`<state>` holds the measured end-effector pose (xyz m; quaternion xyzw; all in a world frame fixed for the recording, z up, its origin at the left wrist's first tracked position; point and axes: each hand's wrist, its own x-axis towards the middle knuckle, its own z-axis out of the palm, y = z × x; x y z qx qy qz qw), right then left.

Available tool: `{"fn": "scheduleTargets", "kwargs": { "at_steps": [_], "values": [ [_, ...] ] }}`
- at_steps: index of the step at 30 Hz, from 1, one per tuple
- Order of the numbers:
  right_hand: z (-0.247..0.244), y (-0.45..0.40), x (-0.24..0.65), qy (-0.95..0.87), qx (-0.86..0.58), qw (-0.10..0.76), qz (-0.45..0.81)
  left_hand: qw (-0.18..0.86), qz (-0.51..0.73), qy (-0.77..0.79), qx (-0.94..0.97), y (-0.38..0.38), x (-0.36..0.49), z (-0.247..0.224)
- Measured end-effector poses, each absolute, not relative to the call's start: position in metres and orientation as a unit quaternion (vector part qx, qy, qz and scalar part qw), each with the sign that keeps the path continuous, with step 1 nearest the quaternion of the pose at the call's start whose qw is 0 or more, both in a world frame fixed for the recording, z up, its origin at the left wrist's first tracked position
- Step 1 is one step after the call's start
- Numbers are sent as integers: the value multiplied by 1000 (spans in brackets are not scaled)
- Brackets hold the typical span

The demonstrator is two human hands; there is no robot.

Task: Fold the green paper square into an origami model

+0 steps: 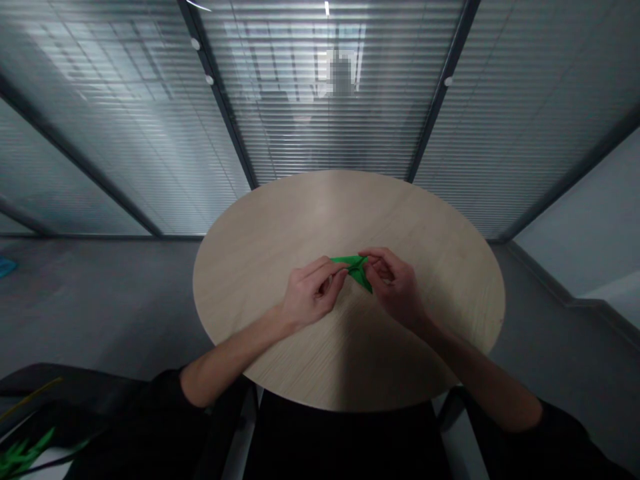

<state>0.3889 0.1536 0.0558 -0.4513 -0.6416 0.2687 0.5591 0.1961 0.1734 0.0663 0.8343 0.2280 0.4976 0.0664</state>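
Observation:
A small piece of folded green paper is held between both hands over the middle of the round wooden table. My left hand pinches its left side between thumb and forefinger. On the right side, my right hand grips the paper with its thumb and fingertips. One pointed corner hangs down toward me between the hands. The fingers cover parts of the paper's left and right ends, so its full shape is hidden.
Behind the table stands a glass partition with blinds. A green plant is at the lower left, near a dark chair. On the floor at far left lies a blue object. A white wall rises at right.

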Motion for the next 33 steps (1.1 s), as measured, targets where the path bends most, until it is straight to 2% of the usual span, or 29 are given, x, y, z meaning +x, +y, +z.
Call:
{"fn": "scheduleTargets", "kwargs": {
  "at_steps": [8, 17, 26, 33],
  "values": [
    [56, 155, 390, -626, -428, 581, 296, 53, 506, 227, 830, 176, 194, 65],
    [48, 158, 393, -635, -410, 557, 345, -56, 485, 262, 833, 180, 190, 68],
    [58, 154, 394, -676, -393, 542, 309, 132, 424, 187, 876, 184, 192, 63],
    [62, 152, 395, -696, -379, 535, 292, 153, 446, 190, 861, 186, 193, 62]
  ]
}}
